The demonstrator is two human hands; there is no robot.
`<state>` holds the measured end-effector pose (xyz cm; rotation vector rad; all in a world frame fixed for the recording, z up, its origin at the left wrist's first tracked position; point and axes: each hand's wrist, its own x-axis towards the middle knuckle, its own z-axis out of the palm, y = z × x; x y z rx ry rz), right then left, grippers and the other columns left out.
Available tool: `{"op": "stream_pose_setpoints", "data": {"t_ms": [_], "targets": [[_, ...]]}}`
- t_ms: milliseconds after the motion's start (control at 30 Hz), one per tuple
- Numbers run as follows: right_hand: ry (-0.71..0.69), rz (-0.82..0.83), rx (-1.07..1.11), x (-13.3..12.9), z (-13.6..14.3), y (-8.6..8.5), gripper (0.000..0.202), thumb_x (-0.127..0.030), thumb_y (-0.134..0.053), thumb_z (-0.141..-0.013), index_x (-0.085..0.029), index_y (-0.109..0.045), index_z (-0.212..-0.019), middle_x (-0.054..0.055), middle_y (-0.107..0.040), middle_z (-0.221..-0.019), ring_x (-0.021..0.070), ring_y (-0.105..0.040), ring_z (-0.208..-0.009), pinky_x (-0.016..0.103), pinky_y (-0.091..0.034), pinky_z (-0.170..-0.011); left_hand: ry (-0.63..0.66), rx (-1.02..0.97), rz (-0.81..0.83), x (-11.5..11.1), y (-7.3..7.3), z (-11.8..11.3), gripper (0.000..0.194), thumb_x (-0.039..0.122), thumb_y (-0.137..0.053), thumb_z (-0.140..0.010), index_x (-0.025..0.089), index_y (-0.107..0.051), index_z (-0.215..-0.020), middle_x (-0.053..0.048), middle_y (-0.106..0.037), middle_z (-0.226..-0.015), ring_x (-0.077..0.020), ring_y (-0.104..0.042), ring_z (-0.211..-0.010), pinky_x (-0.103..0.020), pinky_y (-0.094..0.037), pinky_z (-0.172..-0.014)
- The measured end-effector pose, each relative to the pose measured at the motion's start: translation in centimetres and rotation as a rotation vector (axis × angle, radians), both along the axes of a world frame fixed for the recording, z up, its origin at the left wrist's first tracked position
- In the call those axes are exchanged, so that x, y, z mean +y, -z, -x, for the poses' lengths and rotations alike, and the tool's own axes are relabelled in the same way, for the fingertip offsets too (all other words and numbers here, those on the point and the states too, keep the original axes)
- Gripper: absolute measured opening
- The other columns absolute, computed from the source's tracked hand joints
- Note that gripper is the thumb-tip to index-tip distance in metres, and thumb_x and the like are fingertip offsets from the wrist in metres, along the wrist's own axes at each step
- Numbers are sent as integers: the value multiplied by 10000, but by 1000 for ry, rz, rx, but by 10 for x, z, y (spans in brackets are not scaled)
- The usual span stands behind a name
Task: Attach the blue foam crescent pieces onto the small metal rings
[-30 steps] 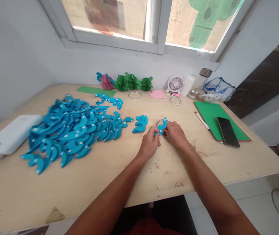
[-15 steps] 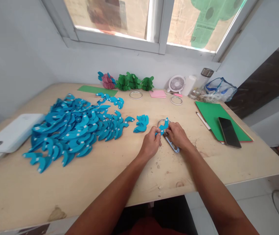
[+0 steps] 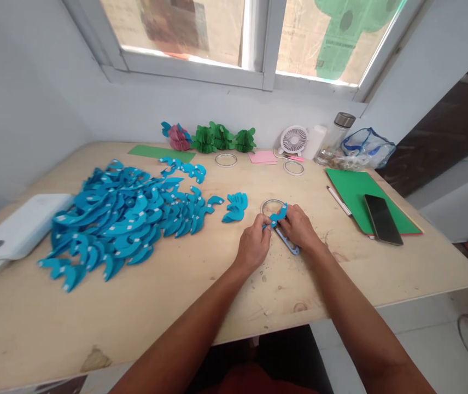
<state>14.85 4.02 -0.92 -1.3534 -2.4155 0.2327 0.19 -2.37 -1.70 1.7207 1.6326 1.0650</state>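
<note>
A small curved blue paper piece (image 3: 277, 216) with white squares on it spans the gap between my hands. My left hand (image 3: 254, 241) pinches its left end. My right hand (image 3: 298, 225) is closed at its right end, the fingertips partly hidden. Beneath the paper lies a light-blue utility knife (image 3: 288, 241), partly covered by my right hand. A roll of tape (image 3: 265, 206) sits just behind the paper. To the left stands a small folded blue paper cluster (image 3: 235, 207), and beyond it spreads a large heap of similar blue paper pieces (image 3: 131, 219).
A white power bank (image 3: 21, 227) lies at the left. Green and pink paper figures (image 3: 213, 137), two more tape rolls (image 3: 226, 160), a small fan (image 3: 293, 140) and a bottle (image 3: 338, 137) line the back. At right, a phone (image 3: 382, 219) rests on green sheets (image 3: 352, 191) beside a pen (image 3: 338, 200).
The blue paper piece has tilted flatter, its right end lower and further right. More of the tape roll shows behind it. The view has shifted slightly.
</note>
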Motion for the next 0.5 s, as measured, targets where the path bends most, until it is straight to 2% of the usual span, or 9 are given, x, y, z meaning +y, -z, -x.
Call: {"op": "stream_pose_setpoints", "data": {"t_ms": [233, 500], "targets": [[-16, 81, 63, 1, -3, -2, 72, -161, -492, -814, -196, -535, -768, 31, -582, -778, 183, -465, -795, 279, -347, -713, 15, -62, 31, 3, 1, 2, 122, 228, -374, -832, 210, -487, -875, 6, -594, -679, -153, -565, -604, -247, -389, -589], [12, 53, 3, 1, 2, -1, 59, -178, -496, -819, -192, -520, -767, 45, -581, -785, 194, -459, -807, 285, -345, -712, 9, -74, 37, 1, 1, 1, 123, 240, -368, -830, 217, -477, -883, 21, -560, -625, -155, -555, -587, -250, -390, -600]]}}
